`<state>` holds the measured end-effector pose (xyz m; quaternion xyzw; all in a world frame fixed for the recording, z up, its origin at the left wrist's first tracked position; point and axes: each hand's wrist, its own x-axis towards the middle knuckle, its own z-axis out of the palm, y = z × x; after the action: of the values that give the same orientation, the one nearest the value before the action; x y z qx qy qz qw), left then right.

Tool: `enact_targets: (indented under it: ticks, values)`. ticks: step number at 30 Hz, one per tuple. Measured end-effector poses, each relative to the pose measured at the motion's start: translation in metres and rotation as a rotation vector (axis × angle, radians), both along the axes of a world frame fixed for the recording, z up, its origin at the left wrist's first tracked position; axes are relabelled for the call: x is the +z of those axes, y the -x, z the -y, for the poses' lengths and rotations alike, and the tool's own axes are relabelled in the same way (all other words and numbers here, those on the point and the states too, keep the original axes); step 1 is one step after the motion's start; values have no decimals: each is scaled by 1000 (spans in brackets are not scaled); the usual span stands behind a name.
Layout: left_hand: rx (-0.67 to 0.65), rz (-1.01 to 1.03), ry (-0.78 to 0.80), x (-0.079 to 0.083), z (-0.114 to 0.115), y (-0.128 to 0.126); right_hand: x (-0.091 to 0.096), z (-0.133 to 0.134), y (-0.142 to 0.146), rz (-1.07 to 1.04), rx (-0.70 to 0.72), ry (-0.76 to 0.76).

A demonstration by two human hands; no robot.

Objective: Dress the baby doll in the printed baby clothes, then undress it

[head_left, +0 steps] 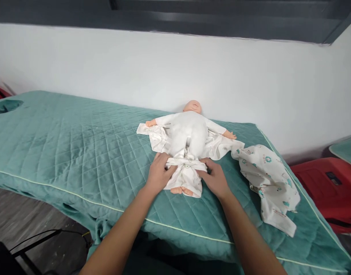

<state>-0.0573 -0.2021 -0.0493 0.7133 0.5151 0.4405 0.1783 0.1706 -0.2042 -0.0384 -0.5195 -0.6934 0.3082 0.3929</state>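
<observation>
A baby doll [189, 130] with a white cloth body lies on its back, arms spread, head toward the wall. Small white printed pants [185, 175] cover its lower legs, and its feet poke out at the cuffs. My left hand [160, 172] is closed on one side of the waistband, thumb on top. At the opposite side, my right hand [214, 176] pinches the same waistband. Beneath the doll's torso and arms an opened white printed shirt [221, 147] is spread out.
A crumpled white garment with green prints [271, 183] lies to the right on the green quilted bed cover [86, 145]. Behind it is a white wall [120, 65]. A red case [327, 191] stands beyond the bed's right edge. A dark cable [46, 232] shows at lower left.
</observation>
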Motion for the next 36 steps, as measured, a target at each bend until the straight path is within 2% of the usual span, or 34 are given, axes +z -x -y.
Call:
enact_targets:
  ticks: [7, 9, 11, 15, 18, 22, 25, 29, 32, 36]
  values:
    - [49, 45, 141, 4, -6, 0, 3, 53, 12, 73, 38, 112]
    - [12, 82, 193, 8, -7, 3, 0, 61, 16, 105, 12, 73]
    - [-80, 110, 242, 11, -2, 8, -4, 66, 21, 166, -43, -3]
    - [-232, 90, 311, 11, 25, 24, -11, 66, 29, 243, -102, -116]
    - [-231, 44, 286, 5, 52, 31, -7, 64, 32, 251, -121, -130]
    - [-165, -41, 255, 7, 75, 30, 15, 69, 32, 279, -107, -60]
    - [-161, -51, 320, 24, 85, 29, 38, 81, 28, 291, -53, 10]
    - [-259, -136, 433, 60, 101, 37, 63, 102, 22, 182, 59, 131]
    - [-420, -112, 586, 88, 109, 47, 79, 114, 17, 43, 161, 246]
    - [-666, 172, 822, 125, 101, 60, 115, 117, 10, -232, 365, 345]
